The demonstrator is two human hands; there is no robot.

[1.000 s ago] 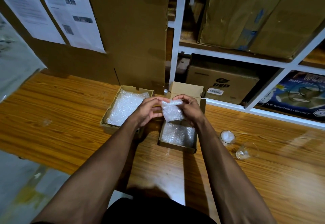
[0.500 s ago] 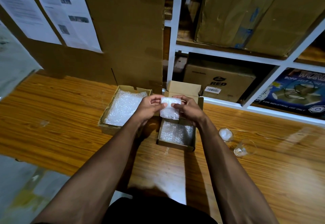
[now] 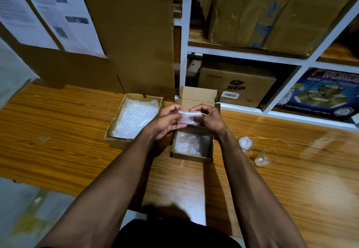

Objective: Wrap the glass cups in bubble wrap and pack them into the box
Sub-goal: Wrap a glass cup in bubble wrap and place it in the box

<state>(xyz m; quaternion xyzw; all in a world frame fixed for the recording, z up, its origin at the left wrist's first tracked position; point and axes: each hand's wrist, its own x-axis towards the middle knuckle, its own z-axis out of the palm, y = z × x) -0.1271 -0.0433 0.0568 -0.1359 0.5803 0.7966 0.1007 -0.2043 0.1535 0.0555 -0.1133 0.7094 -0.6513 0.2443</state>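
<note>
Both hands hold a small clear bubble-wrap bundle (image 3: 188, 118) in the air, above the far end of the small open brown cardboard box (image 3: 191, 157) near the far edge of the wooden tabletop (image 3: 77, 150). Left hand (image 3: 168, 121) is curled round the bundle's left side w/ thumb and fingertips pinching its top; right hand (image 3: 210, 119) pinches the right side the same way. Vs. a sec ago the bundle sits a bit higher and looks flatter and wider, turned more sideways, so prob. the loose ends are being folded in; can't tell if a cup is inside, wrap too cloudy. The small box already has bubble wrap lining its bottom. Left of it, just beside, a wider shallow cardboard tray (image 3: 116, 140) holds a sheet of bubble wrap. To the right of the box, apart from it, two clear glass cups wait unwrapped: one upright (image 3: 246, 143), one lying tilted on its side (image 3: 266, 157). Judgement: wrap of this piece nearly done, next is lowering it into the small box; at least 2 cups left to go.
</note>
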